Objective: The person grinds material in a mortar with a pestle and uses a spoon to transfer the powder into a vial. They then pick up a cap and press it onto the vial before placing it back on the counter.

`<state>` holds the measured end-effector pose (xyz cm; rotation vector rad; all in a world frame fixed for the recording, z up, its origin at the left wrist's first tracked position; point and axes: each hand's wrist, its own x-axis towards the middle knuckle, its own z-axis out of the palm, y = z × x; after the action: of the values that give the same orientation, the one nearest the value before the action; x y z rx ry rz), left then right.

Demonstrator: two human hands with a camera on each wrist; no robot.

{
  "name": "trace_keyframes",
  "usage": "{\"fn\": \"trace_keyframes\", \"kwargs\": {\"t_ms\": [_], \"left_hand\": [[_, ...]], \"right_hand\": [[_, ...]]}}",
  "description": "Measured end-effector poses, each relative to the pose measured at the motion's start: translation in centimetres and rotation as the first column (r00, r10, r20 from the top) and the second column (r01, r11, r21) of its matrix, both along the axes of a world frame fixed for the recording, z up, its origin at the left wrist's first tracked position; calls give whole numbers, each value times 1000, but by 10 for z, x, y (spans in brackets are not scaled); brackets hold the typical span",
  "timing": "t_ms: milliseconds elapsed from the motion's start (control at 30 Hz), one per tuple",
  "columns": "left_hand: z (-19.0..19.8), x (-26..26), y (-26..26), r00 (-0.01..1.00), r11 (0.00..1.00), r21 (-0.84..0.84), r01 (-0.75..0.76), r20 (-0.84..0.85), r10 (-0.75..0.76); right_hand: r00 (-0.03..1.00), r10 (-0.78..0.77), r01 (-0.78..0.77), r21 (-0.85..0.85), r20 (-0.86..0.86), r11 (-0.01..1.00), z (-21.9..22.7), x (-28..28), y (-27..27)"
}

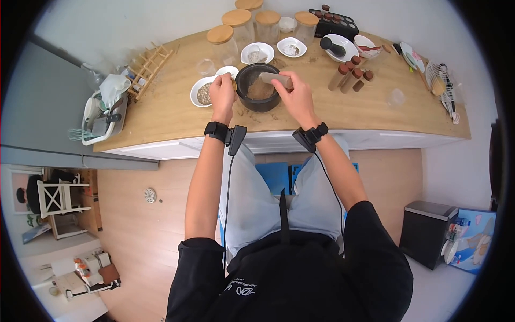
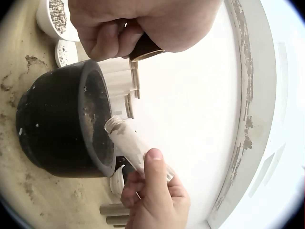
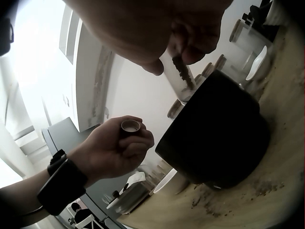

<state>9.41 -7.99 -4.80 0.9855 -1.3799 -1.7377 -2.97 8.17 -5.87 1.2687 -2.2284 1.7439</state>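
A black mortar-like bowl (image 1: 259,106) with light brown powder (image 1: 259,92) inside stands near the counter's front. Over its right rim my right hand (image 1: 298,100) grips a clear glass vial (image 2: 131,143), tilted so that its open mouth points into the bowl. Powdery residue clings inside the glass. My left hand (image 1: 222,97), at the bowl's left side, holds a small brown screw cap (image 3: 130,126), its hollow side showing in the right wrist view. Just left of that hand sits a white dish (image 1: 197,96) of coarse grains.
Two white dishes (image 1: 257,52) and wood-lidded jars (image 1: 237,21) stand behind the bowl. To the right are several brown-capped vials (image 1: 351,78) and a white bowl (image 1: 347,48) holding a black pestle (image 1: 333,48). A wooden rack (image 1: 150,70) stands at left.
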Motion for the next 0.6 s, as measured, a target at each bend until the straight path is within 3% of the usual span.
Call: {"fn": "trace_keyframes", "kwargs": {"t_ms": [33,100,133,200,300,333,367,433,467,500,533,600], "left_hand": [[6,-1,1,999,1000,3,28,-25,-28],[16,-3,6,997,998,2,57,-48,-56],[20,-5,8,997,997,17,69,-49,-68],[27,-8,7,995,996,25,82,-51,-81],[34,-14,11,989,986,86,145,-36,-142],[42,-17,16,989,992,38,124,73,-127],[46,-20,21,978,994,-12,108,180,-104],[43,-24,23,974,991,-75,109,206,-91],[42,-26,23,970,984,-138,111,231,-77],[42,-26,22,970,984,-138,110,230,-76],[45,-25,20,961,980,-111,163,245,-132],[44,-23,15,947,973,-84,217,261,-189]], "right_hand": [[1000,-1,1,-5,1,1000,-2,-1,-1],[884,98,-16,-180,458,984,-5,-4,-3],[883,101,-16,-186,458,982,-2,-4,-1],[609,328,-107,-335,722,936,6,-5,5],[617,405,-233,-335,674,913,19,5,7],[617,405,-232,-336,675,913,22,6,7],[660,420,-261,-334,623,906,24,7,8],[698,437,-292,-331,568,897,27,8,10],[844,400,-336,-229,357,913,28,6,13],[925,362,-349,-120,114,930,29,4,16],[925,362,-349,-120,114,930,35,1,20],[860,361,-375,33,-361,927,52,-2,29]]}}
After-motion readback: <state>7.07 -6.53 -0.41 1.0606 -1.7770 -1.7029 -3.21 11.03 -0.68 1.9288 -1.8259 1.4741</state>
